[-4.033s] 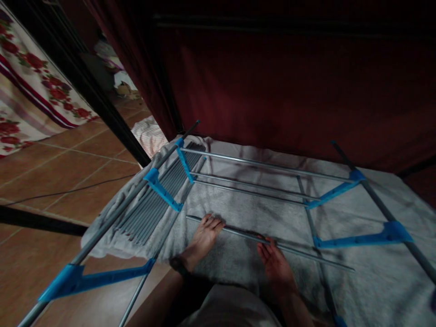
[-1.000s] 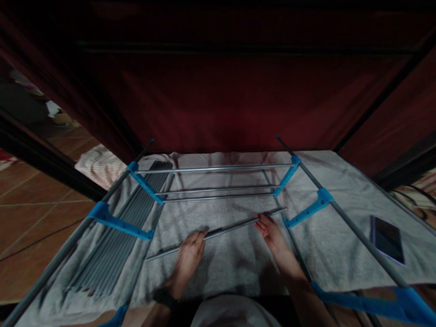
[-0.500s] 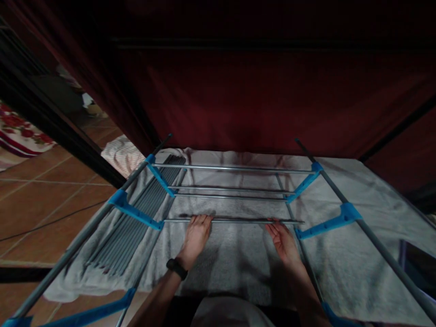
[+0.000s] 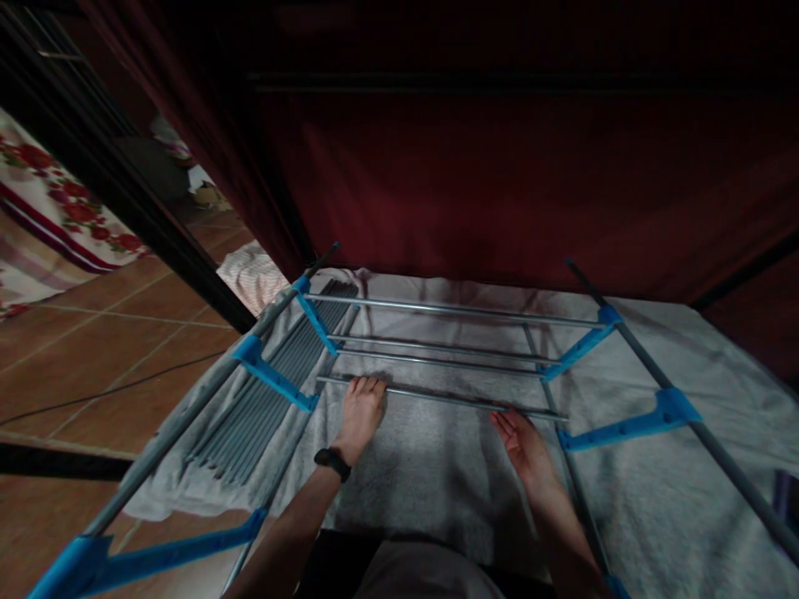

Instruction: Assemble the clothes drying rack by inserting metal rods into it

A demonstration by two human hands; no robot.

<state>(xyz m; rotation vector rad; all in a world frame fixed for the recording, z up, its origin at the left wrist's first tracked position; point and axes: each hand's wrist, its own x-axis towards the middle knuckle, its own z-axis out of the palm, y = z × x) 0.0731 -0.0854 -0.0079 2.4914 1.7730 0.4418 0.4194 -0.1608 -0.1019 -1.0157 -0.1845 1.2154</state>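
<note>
A thin grey metal rod (image 4: 437, 395) lies across the frame of a rack, tilted with its left end higher in view. My left hand (image 4: 364, 412), with a black band at the wrist, is wrapped over the rod left of its middle. My right hand (image 4: 519, 441) holds it from below near the right end, palm partly up. The rod's left end is just above the blue bracket (image 4: 280, 383). Its right end is near the right blue bracket (image 4: 624, 433), and whether it touches cannot be made out. Farther back, several rods (image 4: 455, 309) span the two sides.
Several loose grey rods (image 4: 280, 378) lie side by side on the grey blanket (image 4: 424, 474) at left. Grey side poles (image 4: 655, 366) slope toward me at both sides. Behind hangs a dark red curtain (image 4: 474, 183). A cable (image 4: 125, 383) crosses the tiled floor (image 4: 81, 349).
The rod has gone from level to tilted, its left end raised off the left bracket with my left hand. My right hand keeps its hold. The whole view has shifted slightly right.
</note>
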